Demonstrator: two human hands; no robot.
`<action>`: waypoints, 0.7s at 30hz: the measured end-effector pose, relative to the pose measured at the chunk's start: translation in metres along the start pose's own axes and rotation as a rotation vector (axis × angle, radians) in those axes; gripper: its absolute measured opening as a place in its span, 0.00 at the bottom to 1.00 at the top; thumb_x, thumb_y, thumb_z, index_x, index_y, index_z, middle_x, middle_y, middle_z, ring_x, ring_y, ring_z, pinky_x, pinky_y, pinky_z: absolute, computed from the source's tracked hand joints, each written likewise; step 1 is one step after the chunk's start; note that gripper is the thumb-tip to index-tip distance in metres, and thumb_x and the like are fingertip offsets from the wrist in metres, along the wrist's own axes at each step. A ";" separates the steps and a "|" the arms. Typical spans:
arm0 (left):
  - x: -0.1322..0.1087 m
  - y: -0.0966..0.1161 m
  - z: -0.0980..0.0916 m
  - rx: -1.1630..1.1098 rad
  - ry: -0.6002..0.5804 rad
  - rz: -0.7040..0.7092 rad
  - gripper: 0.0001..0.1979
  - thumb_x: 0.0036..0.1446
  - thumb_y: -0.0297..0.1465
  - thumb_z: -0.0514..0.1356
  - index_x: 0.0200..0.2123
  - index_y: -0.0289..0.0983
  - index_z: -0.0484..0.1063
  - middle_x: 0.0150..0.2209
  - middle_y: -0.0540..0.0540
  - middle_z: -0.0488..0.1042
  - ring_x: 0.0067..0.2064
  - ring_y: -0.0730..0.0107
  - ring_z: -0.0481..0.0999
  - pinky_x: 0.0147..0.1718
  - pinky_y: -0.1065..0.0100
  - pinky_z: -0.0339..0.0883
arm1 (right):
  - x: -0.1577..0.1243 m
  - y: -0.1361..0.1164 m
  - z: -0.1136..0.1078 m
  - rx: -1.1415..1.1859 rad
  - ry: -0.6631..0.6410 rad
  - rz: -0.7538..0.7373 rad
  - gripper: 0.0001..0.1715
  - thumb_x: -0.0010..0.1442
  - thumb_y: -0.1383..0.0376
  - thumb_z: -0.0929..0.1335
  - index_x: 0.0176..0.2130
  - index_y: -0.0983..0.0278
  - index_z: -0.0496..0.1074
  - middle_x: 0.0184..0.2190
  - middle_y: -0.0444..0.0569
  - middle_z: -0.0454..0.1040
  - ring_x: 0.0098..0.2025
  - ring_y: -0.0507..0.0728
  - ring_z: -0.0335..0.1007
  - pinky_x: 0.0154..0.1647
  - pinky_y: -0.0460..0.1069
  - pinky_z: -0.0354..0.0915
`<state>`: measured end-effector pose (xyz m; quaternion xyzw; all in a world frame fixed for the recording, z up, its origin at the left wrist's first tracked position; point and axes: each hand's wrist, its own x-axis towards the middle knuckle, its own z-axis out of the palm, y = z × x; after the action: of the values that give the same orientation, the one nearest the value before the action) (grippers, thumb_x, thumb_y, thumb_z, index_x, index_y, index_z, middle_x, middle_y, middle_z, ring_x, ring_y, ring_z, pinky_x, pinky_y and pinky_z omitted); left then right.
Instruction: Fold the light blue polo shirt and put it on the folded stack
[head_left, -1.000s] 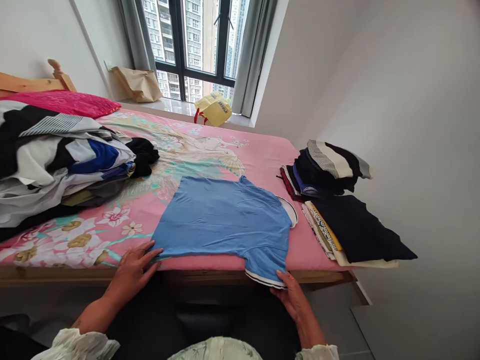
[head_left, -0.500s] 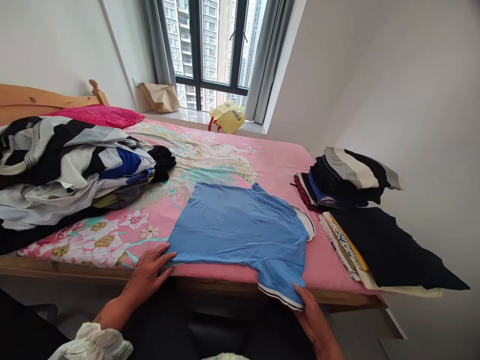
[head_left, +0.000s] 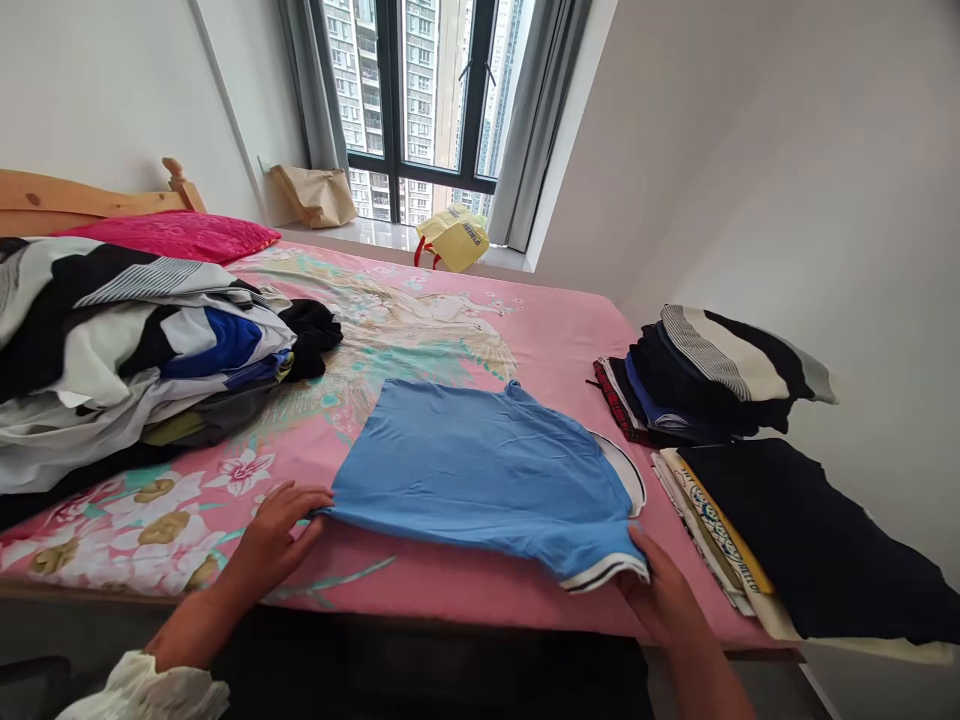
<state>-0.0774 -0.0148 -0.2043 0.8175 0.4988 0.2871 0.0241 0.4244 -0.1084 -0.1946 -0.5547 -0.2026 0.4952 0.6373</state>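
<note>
On my feed I see two bare hands. Behind the left hand (head_left: 279,535), a bare forearm runs into a cuff (head_left: 142,690), off-white, thin cloth gathered in soft ruffles, just below the near edge of the bed (head_left: 540,330). Behind the right hand (head_left: 667,600), the forearm is bare too; its sleeve is out of frame.

clothes pile (head_left: 135,350) | pink pillow (head_left: 172,235) | folded stacks (head_left: 720,380) | yellow bag (head_left: 454,238) | paper bag (head_left: 315,195)

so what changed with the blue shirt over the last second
The right hand has brought the striped sleeve of the blue fabric t-shirt up from over the bed edge onto the pink floral sheet. The left hand now lifts the hem corner. The loose clothes heap and folded stacks stayed put.
</note>
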 end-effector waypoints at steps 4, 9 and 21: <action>0.079 -0.015 0.010 0.032 -0.089 -0.146 0.15 0.55 0.38 0.50 0.39 0.39 0.72 0.40 0.46 0.77 0.44 0.62 0.74 0.51 0.61 0.62 | 0.066 -0.047 0.051 0.044 -0.126 0.087 0.15 0.52 0.56 0.69 0.36 0.65 0.70 0.27 0.45 0.73 0.28 0.55 0.70 0.28 0.49 0.70; 0.120 -0.033 0.047 -0.034 -0.234 -0.390 0.27 0.52 0.43 0.52 0.50 0.33 0.69 0.47 0.40 0.74 0.46 0.59 0.74 0.45 0.64 0.66 | 0.113 -0.050 0.075 -0.168 -0.011 0.056 0.23 0.55 0.50 0.64 0.43 0.64 0.66 0.40 0.53 0.75 0.34 0.58 0.73 0.24 0.48 0.66; 0.074 -0.028 0.040 -0.076 -0.349 -0.658 0.26 0.47 0.56 0.53 0.27 0.38 0.72 0.27 0.47 0.74 0.33 0.62 0.74 0.29 0.67 0.61 | 0.086 0.006 -0.028 -1.380 0.196 -0.509 0.28 0.56 0.47 0.61 0.41 0.65 0.73 0.41 0.54 0.74 0.45 0.63 0.65 0.48 0.55 0.59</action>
<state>-0.0550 0.0708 -0.2135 0.6486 0.7122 0.1387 0.2301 0.4815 -0.0493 -0.2334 -0.8066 -0.5321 0.0404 0.2542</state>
